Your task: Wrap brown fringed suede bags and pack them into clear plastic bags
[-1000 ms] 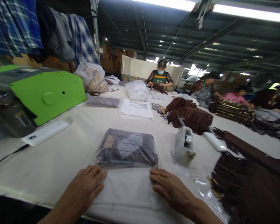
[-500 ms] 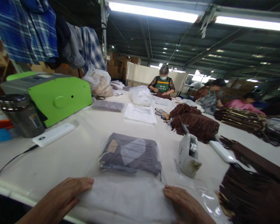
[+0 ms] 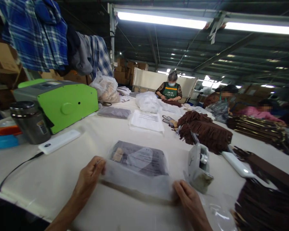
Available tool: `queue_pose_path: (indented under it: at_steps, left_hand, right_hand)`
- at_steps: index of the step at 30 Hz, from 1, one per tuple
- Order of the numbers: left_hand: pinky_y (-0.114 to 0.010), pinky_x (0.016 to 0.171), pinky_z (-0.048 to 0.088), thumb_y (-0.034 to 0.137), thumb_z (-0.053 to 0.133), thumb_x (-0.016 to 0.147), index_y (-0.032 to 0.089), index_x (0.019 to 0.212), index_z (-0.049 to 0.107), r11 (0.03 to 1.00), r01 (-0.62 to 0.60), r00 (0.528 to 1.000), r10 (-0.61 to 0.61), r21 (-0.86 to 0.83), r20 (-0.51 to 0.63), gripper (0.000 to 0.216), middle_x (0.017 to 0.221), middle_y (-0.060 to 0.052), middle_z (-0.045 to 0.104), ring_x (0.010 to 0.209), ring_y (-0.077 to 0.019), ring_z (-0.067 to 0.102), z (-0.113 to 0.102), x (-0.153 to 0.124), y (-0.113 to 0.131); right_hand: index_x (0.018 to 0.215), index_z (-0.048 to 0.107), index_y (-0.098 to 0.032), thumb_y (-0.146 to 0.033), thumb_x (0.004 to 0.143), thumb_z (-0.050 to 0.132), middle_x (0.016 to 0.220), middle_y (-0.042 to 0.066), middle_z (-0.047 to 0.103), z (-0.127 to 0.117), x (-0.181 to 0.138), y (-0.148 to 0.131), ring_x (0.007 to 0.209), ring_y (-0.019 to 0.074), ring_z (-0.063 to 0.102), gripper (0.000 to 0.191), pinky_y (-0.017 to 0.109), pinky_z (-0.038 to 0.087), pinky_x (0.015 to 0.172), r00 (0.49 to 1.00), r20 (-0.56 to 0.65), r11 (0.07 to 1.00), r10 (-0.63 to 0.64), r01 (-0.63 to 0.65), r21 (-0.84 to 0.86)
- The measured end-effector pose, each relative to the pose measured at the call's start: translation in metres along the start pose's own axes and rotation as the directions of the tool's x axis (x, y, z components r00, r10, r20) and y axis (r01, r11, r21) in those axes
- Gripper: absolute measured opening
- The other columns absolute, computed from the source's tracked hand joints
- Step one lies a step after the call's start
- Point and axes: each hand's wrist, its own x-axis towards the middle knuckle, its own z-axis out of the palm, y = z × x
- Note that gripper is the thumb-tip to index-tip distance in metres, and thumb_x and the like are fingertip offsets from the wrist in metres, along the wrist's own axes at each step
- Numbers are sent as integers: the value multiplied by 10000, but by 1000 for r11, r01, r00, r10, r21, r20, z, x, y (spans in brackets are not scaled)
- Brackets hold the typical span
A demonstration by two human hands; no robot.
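Observation:
A flat dark grey item (image 3: pixel 156 160) lies inside a clear plastic bag (image 3: pixel 135 183) on the table in front of me. Printed text and a small tan tag (image 3: pixel 118 154) show through the plastic. The bag's near end is folded up over the item's lower part. My left hand (image 3: pixel 92 170) pinches the left corner of that fold between thumb and fingers. At the right corner, my right hand (image 3: pixel 184 192) grips the plastic with its fingers closed. Just beyond my right hand stands a white tape dispenser (image 3: pixel 198 166).
A green machine (image 3: pixel 74 106), a dark flask (image 3: pixel 30 123) and a white corded device (image 3: pixel 60 141) stand on the left. Brown fringed pieces (image 3: pixel 207 134) lie on the right, near another white device (image 3: pixel 236 163). Papers (image 3: pixel 146 121) lie farther back. Co-workers sit across the table.
Both hands have gone from lying flat beside the bag's near end to gripping its corners. That end has been lifted and folded away from me over the grey item.

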Motion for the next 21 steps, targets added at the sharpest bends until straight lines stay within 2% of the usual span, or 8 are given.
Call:
queue_pose_path:
  at_steps: [4, 9, 11, 14, 16, 18, 19, 21]
  left_hand:
    - [-240, 557, 403, 487, 260, 954, 252, 858, 534, 979, 52, 996, -64, 196, 55, 373, 597, 41, 575, 552, -165, 595, 12, 11, 2]
    - [-313, 569, 408, 396, 260, 985, 237, 940, 544, 791, -23, 954, -166, 611, 250, 329, 692, -52, 688, 668, -288, 691, 17, 21, -7]
    - [-326, 560, 421, 409, 293, 976, 230, 933, 548, 788, -14, 948, -186, 615, 260, 315, 674, -62, 687, 664, -310, 695, 18, 25, -12]
    - [-301, 565, 448, 424, 285, 982, 233, 1059, 518, 815, 30, 954, -196, 579, 226, 311, 794, -42, 709, 691, -256, 705, 11, 26, -17]
    - [-296, 617, 477, 458, 284, 980, 215, 1152, 490, 862, -6, 993, -55, 506, 106, 363, 939, -55, 702, 755, -220, 697, 7, 21, -16]
    - [-319, 754, 485, 478, 314, 976, 186, 1173, 507, 869, -209, 970, 244, 449, -20, 401, 1023, -84, 676, 861, -220, 667, 8, 10, -10]
    - [-322, 837, 463, 467, 348, 974, 186, 1160, 531, 827, -354, 913, 407, 437, -30, 384, 1045, -85, 670, 922, -219, 646, 13, 2, -5]
    - [-319, 990, 365, 451, 430, 960, 216, 1182, 562, 664, -610, 761, 643, 431, 86, 349, 1120, -64, 667, 1061, -214, 591, 30, -16, 5]
  right_hand:
    - [626, 462, -239, -596, 884, 403, 579, -28, 527, 11, 15, 4, 583, 175, 548, 444, 259, 437, 578, 995, -81, 982, -55, 39, -182]
    - [713, 506, -274, -570, 917, 333, 609, 8, 639, 14, 10, 13, 571, 229, 629, 399, 288, 393, 547, 999, 16, 876, -41, 44, -480]
    - [743, 518, -283, -574, 911, 358, 633, 9, 671, 11, 5, 14, 595, 244, 660, 372, 285, 377, 539, 999, 45, 838, -3, 27, -545]
    - [740, 508, -284, -578, 909, 384, 652, -13, 681, 7, -2, 15, 621, 230, 673, 361, 273, 384, 561, 997, 72, 860, 29, 12, -510]
    - [710, 494, -276, -582, 908, 394, 633, -23, 664, 4, -3, 14, 620, 213, 661, 377, 267, 388, 574, 997, 66, 881, 39, -3, -474]
    - [680, 488, -266, -577, 900, 416, 621, -24, 652, 1, -3, 10, 616, 203, 646, 388, 263, 384, 578, 996, 67, 880, 62, -23, -475]
    - [671, 492, -262, -566, 898, 427, 622, -21, 652, 1, -1, 8, 615, 200, 640, 385, 263, 379, 576, 994, 79, 873, 79, -30, -486]
    - [677, 512, -255, -531, 901, 439, 637, -15, 662, 1, 2, 3, 624, 197, 638, 363, 262, 367, 577, 987, 116, 857, 109, -34, -513]
